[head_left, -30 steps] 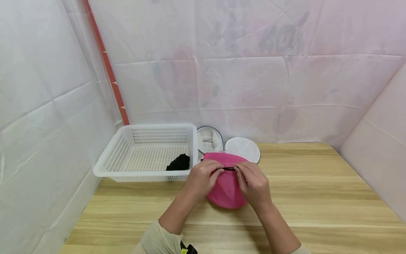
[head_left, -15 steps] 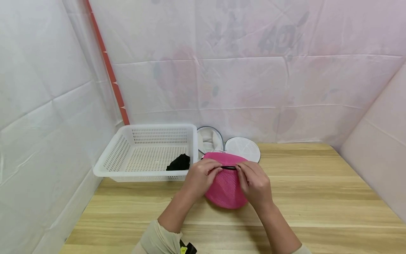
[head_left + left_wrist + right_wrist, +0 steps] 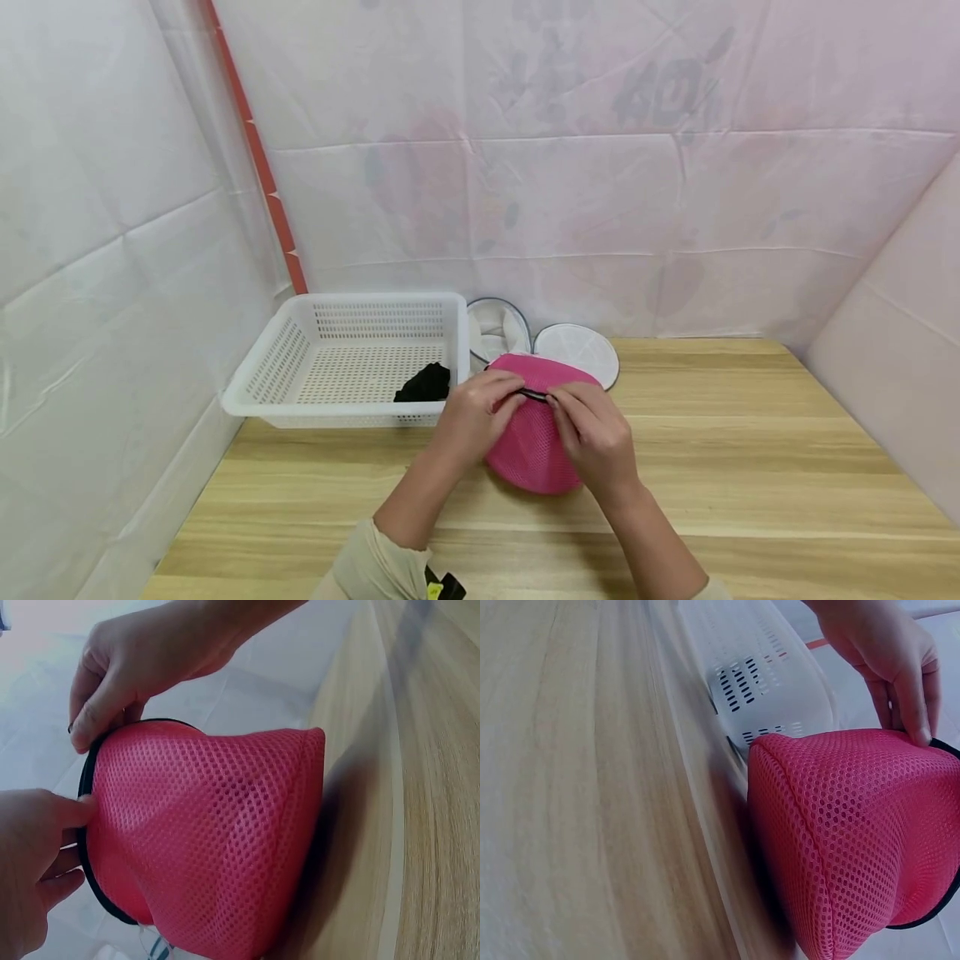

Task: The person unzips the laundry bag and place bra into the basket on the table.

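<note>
A pink mesh laundry bag point(image 3: 531, 454) stands on the table between both hands, with a black-trimmed rim point(image 3: 534, 395) at its top. My left hand point(image 3: 474, 417) pinches the rim on one side between thumb and fingers. On the other side my right hand point(image 3: 602, 437) pinches the same black trim, a short stretch of it showing between the two hands. Seen from the left wrist, the bag point(image 3: 202, 825) widens toward its base, and the black rim point(image 3: 86, 862) runs round it. What the bag holds inside is hidden.
Left of the bag stands a white perforated basket point(image 3: 247, 402) with a crumpled black cloth point(image 3: 424, 383) in it. Behind the bag lie two round white mesh pieces, one with a raised rim point(image 3: 498, 325) and one flat disc point(image 3: 577, 348). Wooden tabletop point(image 3: 750, 467) extends right.
The stretch of black trim between my hands now slants down to the right, where it lay nearly level before. My right hand has shifted slightly left. Both hands keep their pinch.
</note>
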`<state>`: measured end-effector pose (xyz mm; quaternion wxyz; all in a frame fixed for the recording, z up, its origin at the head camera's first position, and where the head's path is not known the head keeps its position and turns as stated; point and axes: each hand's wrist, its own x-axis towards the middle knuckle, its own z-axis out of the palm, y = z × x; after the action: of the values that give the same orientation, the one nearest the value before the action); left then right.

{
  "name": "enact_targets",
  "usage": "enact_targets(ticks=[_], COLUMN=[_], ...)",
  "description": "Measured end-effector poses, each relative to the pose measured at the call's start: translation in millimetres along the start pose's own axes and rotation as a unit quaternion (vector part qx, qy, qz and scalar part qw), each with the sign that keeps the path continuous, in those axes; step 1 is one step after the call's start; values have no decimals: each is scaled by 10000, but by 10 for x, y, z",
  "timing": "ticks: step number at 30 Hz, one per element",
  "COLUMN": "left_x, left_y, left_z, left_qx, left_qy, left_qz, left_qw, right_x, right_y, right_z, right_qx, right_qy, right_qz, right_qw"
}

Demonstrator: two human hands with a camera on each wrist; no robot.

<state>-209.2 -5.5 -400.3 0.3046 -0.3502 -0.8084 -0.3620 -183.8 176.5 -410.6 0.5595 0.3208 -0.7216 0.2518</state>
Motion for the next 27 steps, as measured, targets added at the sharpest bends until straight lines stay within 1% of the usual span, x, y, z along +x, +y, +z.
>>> enact_targets(ticks=[3, 5, 7, 10, 14, 20, 27], left_x=[9, 10, 10, 6, 4, -2, -3], left_y=[45, 82, 113, 129, 125, 97, 57], left_z=[-7, -7, -4, 6, 14, 14, -9], left_qx=[21, 136, 245, 326, 287, 180, -95], left_qy=[-188, -320, -371, -292, -178, -167, 17], left_qz=[215, 286, 340, 415, 470, 446, 342], left_qw=[9996, 9990, 9984, 9982, 9983, 9987, 9994], right_x=[-17, -27, -37, -46, -61, -76, -53], right_y=[-8, -20, -31, -43, -40, -23, 15], right_z=[13, 26, 39, 49, 45, 27, -6], right_qx=[-64, -101, -114, -123, -187, -271, -217], right_qy=[-114, -210, -270, -312, -347, -394, -250], right_qz=[59, 83, 99, 104, 113, 110, 178], right_qw=[9999, 9997, 9995, 9994, 9992, 9988, 9993])
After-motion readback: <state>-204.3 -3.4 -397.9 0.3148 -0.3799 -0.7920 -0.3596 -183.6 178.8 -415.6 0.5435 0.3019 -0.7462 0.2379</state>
